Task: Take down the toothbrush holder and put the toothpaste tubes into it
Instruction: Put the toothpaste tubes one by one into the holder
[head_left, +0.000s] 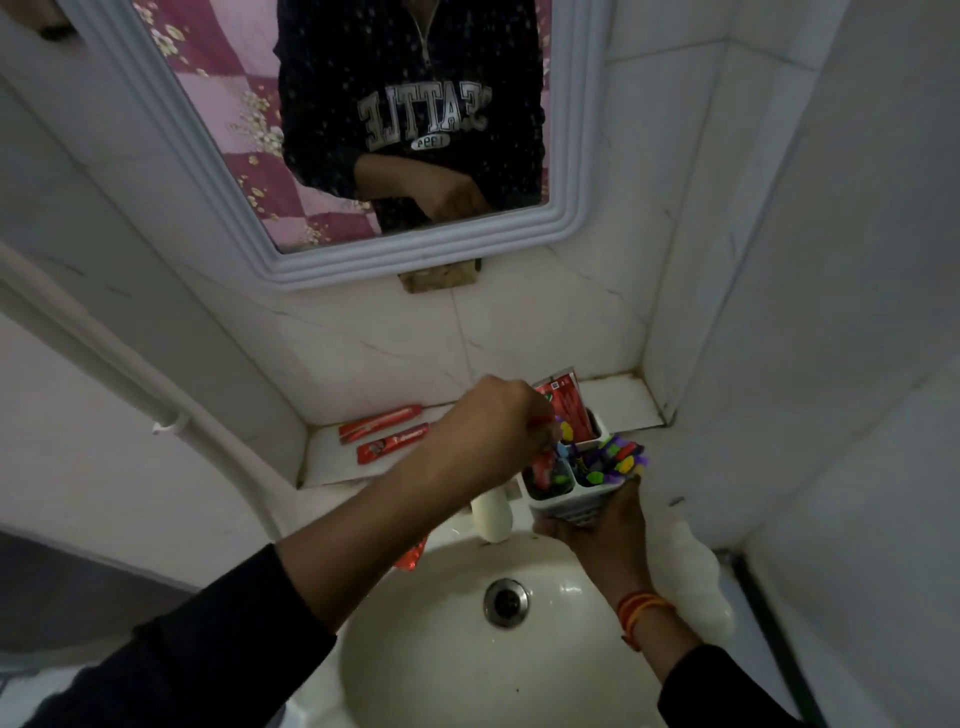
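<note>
A white toothbrush holder with several compartments hangs over the sink's back rim, gripped from below by my right hand. Colourful toothbrushes stand in its front compartments, and a red toothpaste tube stands upright in the back one. My left hand is above the holder, fingers closed on a red toothpaste tube whose lower end sits in the front left compartment. Two more red toothpaste tubes lie flat on the tiled ledge to the left.
A white sink with a metal drain lies below my arms. A white soap bar rests at its back rim, with a red wrapper under my left forearm. A framed mirror hangs above the ledge; tiled walls close in on the right.
</note>
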